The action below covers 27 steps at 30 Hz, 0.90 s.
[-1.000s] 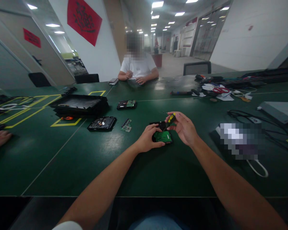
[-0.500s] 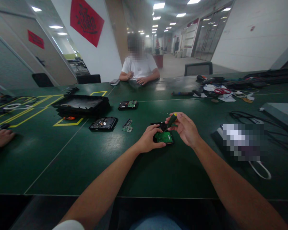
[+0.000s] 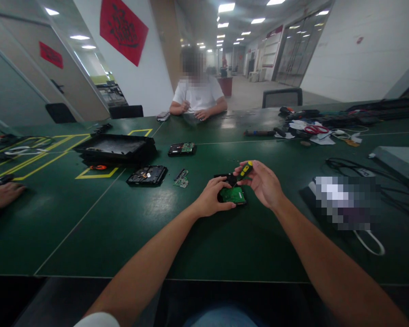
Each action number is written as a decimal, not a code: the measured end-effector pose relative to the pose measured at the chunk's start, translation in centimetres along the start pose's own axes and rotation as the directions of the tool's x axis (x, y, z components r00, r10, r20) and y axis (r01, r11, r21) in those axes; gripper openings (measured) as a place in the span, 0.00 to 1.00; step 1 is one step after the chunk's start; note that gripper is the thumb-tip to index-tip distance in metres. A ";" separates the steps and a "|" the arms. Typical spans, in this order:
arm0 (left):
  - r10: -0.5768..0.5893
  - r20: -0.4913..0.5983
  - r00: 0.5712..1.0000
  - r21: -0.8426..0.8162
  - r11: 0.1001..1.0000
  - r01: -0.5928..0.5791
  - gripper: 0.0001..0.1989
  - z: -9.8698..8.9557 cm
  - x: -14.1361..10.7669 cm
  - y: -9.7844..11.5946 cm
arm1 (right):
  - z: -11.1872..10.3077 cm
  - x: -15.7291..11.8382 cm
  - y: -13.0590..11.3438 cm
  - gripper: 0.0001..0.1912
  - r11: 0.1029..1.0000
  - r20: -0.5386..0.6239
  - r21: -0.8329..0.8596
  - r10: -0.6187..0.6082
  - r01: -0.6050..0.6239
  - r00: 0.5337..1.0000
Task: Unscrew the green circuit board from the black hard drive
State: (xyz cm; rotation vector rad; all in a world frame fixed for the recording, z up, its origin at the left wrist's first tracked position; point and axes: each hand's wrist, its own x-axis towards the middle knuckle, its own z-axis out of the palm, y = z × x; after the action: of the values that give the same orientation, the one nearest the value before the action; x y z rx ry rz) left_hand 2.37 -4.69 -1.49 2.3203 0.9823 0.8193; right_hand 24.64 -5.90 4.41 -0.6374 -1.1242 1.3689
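Note:
A hard drive with a green circuit board (image 3: 234,195) lies on the dark green table (image 3: 197,245) in front of me. My left hand (image 3: 211,197) grips it from the left, thumb along the near edge and fingers over the far part. My right hand (image 3: 264,181) holds a green and yellow screwdriver (image 3: 246,170), tilted, its tip pointing down at the drive. The tip's exact contact is too small to make out. Left of the drive lie a loose circuit board (image 3: 182,179) and an opened black drive (image 3: 147,175); another drive (image 3: 182,149) is farther back.
Black trays (image 3: 116,147) stand at the back left. A person (image 3: 199,97) sits across the table; another person's hand (image 3: 5,194) is at the left edge. Cables (image 3: 354,165), a grey metal box (image 3: 398,161) and red-handled scissors (image 3: 316,130) lie at the right.
The screwdriver handle has turned in my right hand and now shows more yellow. My left hand and the drive have stayed in place. The other person's hand at the left has shifted slightly right.

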 end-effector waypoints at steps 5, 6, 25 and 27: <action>-0.010 0.002 1.000 -0.001 1.000 0.010 0.34 0.0 0.0 0.0 | 0.2 -0.2 -0.2 0.15 0.998 -0.014 -0.065 -0.009 0.008 1.000; -0.012 0.004 1.000 -0.001 1.000 0.012 0.33 0.0 0.0 0.1 | 0.2 -0.2 -0.3 0.15 0.998 -0.016 -0.069 -0.011 0.010 1.000; -0.004 0.008 1.000 0.014 1.000 0.004 0.34 -0.1 0.0 0.2 | 0.0 0.0 0.0 0.14 0.996 -0.012 -0.085 -0.038 0.037 0.999; 0.001 0.010 1.000 0.013 1.000 -0.001 0.34 0.0 0.0 0.1 | 0.1 -0.1 -0.1 0.13 0.995 -0.021 -0.090 -0.046 0.044 0.999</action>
State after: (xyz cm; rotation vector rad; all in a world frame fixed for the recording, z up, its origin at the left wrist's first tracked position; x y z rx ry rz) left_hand 2.39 -4.77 -1.40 2.3338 0.9843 0.8031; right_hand 24.59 -6.01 4.50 -0.6869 -1.1795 1.2752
